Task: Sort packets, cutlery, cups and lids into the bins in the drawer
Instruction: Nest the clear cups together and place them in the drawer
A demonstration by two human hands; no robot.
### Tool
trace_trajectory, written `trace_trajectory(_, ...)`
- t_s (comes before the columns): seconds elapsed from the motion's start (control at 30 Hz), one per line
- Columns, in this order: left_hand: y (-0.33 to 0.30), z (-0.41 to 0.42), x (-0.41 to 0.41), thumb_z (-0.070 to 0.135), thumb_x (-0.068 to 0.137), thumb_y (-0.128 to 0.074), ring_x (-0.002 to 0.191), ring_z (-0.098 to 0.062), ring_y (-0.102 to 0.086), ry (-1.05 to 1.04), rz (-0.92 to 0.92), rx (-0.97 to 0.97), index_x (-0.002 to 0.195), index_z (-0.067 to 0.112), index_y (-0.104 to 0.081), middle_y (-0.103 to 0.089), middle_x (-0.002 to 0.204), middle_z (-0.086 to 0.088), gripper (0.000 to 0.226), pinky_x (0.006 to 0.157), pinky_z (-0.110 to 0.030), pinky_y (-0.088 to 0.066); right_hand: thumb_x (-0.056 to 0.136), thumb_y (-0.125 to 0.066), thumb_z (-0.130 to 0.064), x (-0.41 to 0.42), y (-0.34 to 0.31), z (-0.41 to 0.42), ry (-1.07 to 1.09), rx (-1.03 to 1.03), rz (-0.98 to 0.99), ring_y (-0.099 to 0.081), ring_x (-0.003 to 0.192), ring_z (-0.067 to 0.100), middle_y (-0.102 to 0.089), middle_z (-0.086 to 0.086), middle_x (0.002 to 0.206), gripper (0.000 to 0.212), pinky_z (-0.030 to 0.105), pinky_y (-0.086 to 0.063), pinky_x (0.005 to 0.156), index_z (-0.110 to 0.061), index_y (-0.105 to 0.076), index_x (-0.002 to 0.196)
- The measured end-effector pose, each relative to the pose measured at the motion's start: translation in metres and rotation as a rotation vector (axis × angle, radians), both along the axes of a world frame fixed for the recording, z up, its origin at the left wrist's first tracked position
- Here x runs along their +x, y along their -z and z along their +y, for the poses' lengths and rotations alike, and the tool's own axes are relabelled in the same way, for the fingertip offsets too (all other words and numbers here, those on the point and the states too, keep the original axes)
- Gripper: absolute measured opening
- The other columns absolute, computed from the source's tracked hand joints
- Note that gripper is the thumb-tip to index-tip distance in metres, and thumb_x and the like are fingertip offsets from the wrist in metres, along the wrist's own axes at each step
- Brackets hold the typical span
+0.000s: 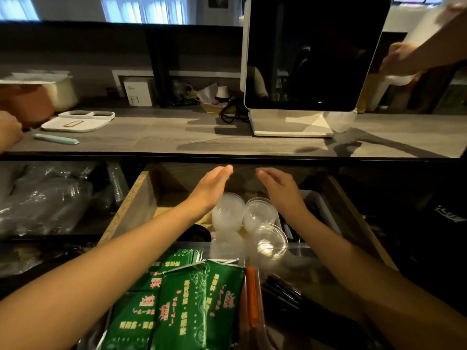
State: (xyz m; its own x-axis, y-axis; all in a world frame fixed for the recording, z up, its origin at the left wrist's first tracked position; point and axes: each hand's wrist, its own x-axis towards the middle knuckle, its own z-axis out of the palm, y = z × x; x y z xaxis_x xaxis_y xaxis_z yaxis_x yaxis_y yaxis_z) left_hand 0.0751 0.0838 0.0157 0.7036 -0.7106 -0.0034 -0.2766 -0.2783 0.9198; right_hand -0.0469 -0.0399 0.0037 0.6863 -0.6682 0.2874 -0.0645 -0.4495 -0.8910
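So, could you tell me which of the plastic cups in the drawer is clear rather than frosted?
The clear plastic cup nearest the camera; the others look milky.

In the drawer, cups lie behind packets, cutlery seemingly right.

1. The countertop edge overhangs the back of the open drawer.
2. Clear cups crowd its middle.
3. Green packets and black cutlery fill the front.

Dim, backlit by windows — edges blurred, warped.
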Motion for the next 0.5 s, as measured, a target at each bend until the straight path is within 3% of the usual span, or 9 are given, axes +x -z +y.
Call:
trace_trajectory(0.07,-0.013,0.013,-0.023,0.043,0.107,-0.032,0.121,-0.019,-0.054,0.008,0.034,-0.090,0.123,0.025,-0.060,-0.060,0.124,0.000,0.037,0.111,-0.049,-0.041,0.097,-0.057,-0.022,-0.009,-0.012,0.018,-0.008,0.098,-0.142,-0.066,0.100,0.019,-0.072,0.000,0.097,0.014,0.041,-0.051,0.096,-0.026,-0.071,0.096)
trace_trajectory(0.13,-0.026,0.031,-0.051,0.041,0.107,-0.033,0.121,-0.018,-0.054,0.015,0.082,-0.170,0.119,0.028,-0.059,-0.060,0.124,0.001,0.032,0.109,-0.047,-0.043,0.097,-0.055,-0.018,-0.026,-0.027,0.040,-0.030,0.134,-0.223,-0.067,0.100,0.019,-0.072,-0.002,0.094,0.020,0.043,-0.051,0.097,-0.031,-0.069,0.091)
trace_trajectory(0.37,-0.048,0.105,-0.145,0.043,0.106,-0.031,0.121,-0.016,-0.054,0.030,0.165,-0.275,0.108,0.036,-0.060,-0.059,0.124,0.003,0.030,0.104,-0.042,-0.045,0.098,-0.052,-0.025,-0.103,-0.056,0.125,0.027,0.268,-0.271,-0.066,0.102,0.007,-0.071,-0.003,0.106,0.023,0.032,-0.052,0.094,-0.019,-0.070,0.111)
trace_trajectory(0.5,-0.036,0.142,-0.190,0.045,0.106,-0.029,0.123,-0.014,-0.053,0.009,0.121,-0.293,0.117,0.034,-0.059,-0.058,0.128,0.005,0.033,0.106,-0.039,-0.042,0.100,-0.048,-0.030,-0.148,-0.053,0.169,-0.009,0.275,-0.208,-0.062,0.100,0.000,-0.067,-0.009,0.109,0.022,0.018,-0.048,0.080,-0.027,-0.066,0.112)
